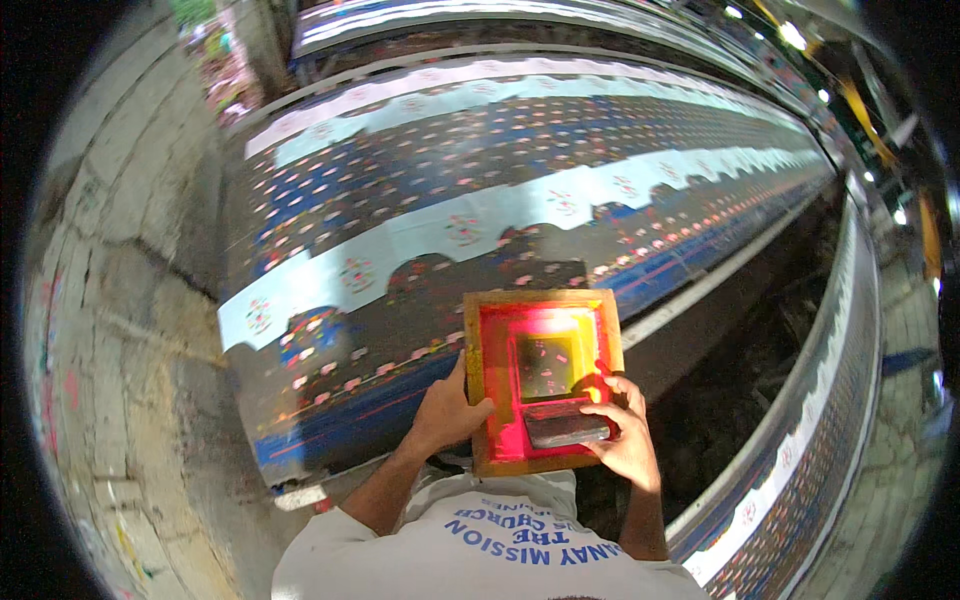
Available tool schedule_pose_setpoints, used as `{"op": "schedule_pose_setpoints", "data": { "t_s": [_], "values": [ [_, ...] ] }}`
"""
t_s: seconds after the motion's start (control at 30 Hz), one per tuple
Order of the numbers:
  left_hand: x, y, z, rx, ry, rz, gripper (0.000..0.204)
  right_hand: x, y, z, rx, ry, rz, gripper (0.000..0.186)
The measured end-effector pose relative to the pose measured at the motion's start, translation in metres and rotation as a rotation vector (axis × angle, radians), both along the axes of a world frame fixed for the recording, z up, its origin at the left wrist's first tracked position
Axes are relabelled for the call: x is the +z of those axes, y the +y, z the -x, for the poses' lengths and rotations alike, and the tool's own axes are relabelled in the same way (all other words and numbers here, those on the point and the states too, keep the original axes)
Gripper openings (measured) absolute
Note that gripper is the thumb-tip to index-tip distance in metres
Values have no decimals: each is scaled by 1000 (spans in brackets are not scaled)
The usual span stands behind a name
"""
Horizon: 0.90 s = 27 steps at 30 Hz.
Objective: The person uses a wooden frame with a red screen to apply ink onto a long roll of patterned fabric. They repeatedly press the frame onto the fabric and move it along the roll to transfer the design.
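A wooden screen printing frame (473, 400), its inside stained pink, red and yellow, is held just in front of my body, by the near edge of a long printing table. Small marks show in the dark mesh window (545, 365) at its middle. My left hand (448, 408) is closed on the left side of the frame, thumb lying over the wood. Inside the frame's near end lies a dark, block-shaped squeegee (567, 430). My right hand (630, 432) grips the squeegee's right end, with its fingers close to the frame's right side.
Light blue cloth pieces (410, 240) with small round floral prints run in rows along the long dark table (390, 175), which is dotted with paint marks. Another printing table (790, 500) stands at the right, beyond a dark gap. A cracked concrete wall (130, 300) rises on the left.
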State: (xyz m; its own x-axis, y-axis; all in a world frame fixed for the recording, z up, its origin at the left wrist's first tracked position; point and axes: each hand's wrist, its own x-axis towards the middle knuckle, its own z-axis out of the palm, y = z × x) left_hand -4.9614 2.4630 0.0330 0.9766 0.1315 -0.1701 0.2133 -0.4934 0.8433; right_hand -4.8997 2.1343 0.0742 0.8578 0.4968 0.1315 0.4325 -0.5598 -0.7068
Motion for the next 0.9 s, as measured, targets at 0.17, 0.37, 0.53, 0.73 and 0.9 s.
{"op": "schedule_pose_setpoints", "data": {
  "t_s": [0.17, 0.37, 0.53, 0.73, 0.9],
  "values": [
    [13, -76, -61, -94, 115, 95, 99, -28, -100, -43, -25, 82, -120, 63],
    [-13, -199, -108, -47, 360, 388, 93, -38, -237, -106, 35, 51, -109, 59],
    [-9, -308, -154, -271, 525, 650, 86, -44, -387, -144, 36, 87, -152, 63],
    [4, -407, -225, -526, 458, 472, 78, -38, -493, -161, -24, 36, -216, 63],
    [26, -450, -314, -806, 694, 153, 66, -44, -545, -196, -114, 17, -311, 61]
  ]
}}
